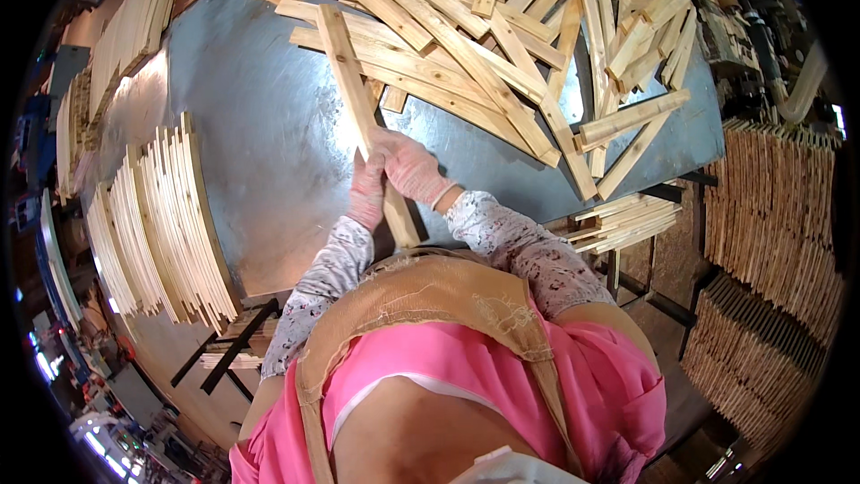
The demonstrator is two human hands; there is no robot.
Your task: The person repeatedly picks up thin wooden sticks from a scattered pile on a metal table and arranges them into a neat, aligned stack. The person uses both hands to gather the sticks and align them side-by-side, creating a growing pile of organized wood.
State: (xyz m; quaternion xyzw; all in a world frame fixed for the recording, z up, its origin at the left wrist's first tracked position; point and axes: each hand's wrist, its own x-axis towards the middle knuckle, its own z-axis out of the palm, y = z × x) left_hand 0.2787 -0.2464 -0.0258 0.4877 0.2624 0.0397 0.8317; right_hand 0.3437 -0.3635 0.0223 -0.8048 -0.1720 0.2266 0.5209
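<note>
A long pale wooden slat (345, 63) lies lengthwise in front of me, its near end close to my apron and its far end by the heap. My right hand (408, 166), in a pinkish work glove, is closed round the slat's middle from the right. My left hand (366, 190), gloved alike, grips the slat's left side just below, touching the right hand. Beyond them a loose heap of wooden slats (448, 81) of mixed lengths covers the far part of the metal tabletop (269, 143).
A neat row of slats (166, 224) stands at the table's left, with another stack (134, 27) farther back. Slats rest on a rack (627, 220) below the right edge. Tall stacks of boards (770, 224) rise at the right. Black metal bars (235, 354) jut out at lower left.
</note>
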